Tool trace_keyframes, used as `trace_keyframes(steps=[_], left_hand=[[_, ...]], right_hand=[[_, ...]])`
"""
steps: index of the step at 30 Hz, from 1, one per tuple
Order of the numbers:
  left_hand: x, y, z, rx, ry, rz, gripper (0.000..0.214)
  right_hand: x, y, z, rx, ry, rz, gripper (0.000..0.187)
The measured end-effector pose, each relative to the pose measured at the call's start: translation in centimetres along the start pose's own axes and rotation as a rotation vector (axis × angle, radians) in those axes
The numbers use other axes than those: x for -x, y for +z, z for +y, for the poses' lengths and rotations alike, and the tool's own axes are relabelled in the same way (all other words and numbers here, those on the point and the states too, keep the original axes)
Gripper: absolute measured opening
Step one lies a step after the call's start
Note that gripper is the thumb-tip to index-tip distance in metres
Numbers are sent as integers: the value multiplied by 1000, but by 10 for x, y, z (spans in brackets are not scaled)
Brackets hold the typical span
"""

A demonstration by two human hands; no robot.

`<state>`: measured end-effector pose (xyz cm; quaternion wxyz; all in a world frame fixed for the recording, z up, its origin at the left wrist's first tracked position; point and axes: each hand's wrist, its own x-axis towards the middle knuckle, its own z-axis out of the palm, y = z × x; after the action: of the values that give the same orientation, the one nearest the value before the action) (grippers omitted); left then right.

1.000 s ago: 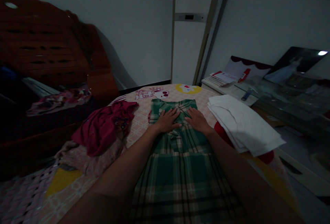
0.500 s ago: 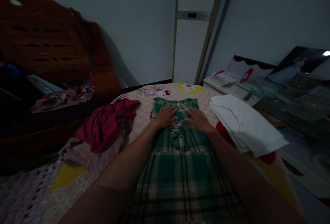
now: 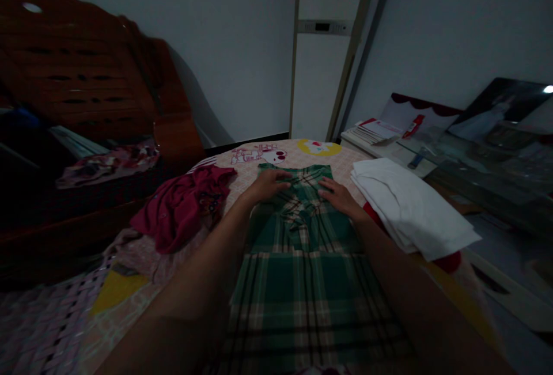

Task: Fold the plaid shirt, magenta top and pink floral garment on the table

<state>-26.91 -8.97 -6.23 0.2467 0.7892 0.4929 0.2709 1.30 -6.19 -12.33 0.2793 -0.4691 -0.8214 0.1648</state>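
Note:
A green plaid dress (image 3: 309, 283) is spread lengthwise in front of me, its top end away from me. Its upper part is gathered and wrinkled down the middle, above a straight waist seam. My left hand (image 3: 270, 185) is at the upper left side of the dress, fingers loosely extended and slightly arched. On the upper right side, my right hand (image 3: 337, 195) has its fingers apart and touches or hovers just over the fabric; I cannot tell which. Neither hand grips anything.
The round table has a patterned pink cloth (image 3: 345, 159). Left of the dress lies a crumpled magenta garment (image 3: 173, 213) over a pale pink one. Folded white cloth (image 3: 410, 208) lies to the right. Beyond are a wooden bench (image 3: 95, 75), a white cabinet-like unit (image 3: 322, 81) and a glass shelf (image 3: 484, 162).
Both hands have moved slightly outward from the middle of the dress, and the left hand's fingers have lifted into an arch. The dress lies nearly as before.

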Motion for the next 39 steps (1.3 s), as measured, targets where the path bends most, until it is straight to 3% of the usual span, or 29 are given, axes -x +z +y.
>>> trace_keyframes(steps=[4, 8, 10, 12, 16, 19, 29, 35, 39], left_hand=[[9, -24, 39, 92, 60, -44, 32], [32, -26, 70, -92, 75, -352, 20], [51, -20, 77, -175, 55, -512, 13], [72, -10, 78, -209, 30, -596, 14], [107, 12, 76, -280, -56, -524, 23], [119, 23, 76, -375, -124, -435, 24], [117, 27, 83, -534, -98, -523, 26], [122, 34, 81, -587, -149, -401, 40], [121, 35, 74, -579, -133, -414, 34]], right_hand=[[6, -44, -19, -152, 80, -105, 39], [32, -74, -55, -99, 40, -343, 24], [53, -78, -71, -78, 24, -478, 16], [74, -75, -81, -75, 32, -552, 13], [105, -60, -86, 35, 41, -542, 21], [110, -53, -91, 232, 35, -495, 28], [90, -52, -99, 320, 48, -678, 15], [91, -55, -110, 413, 28, -648, 20], [93, -55, -111, 397, 47, -679, 16]])
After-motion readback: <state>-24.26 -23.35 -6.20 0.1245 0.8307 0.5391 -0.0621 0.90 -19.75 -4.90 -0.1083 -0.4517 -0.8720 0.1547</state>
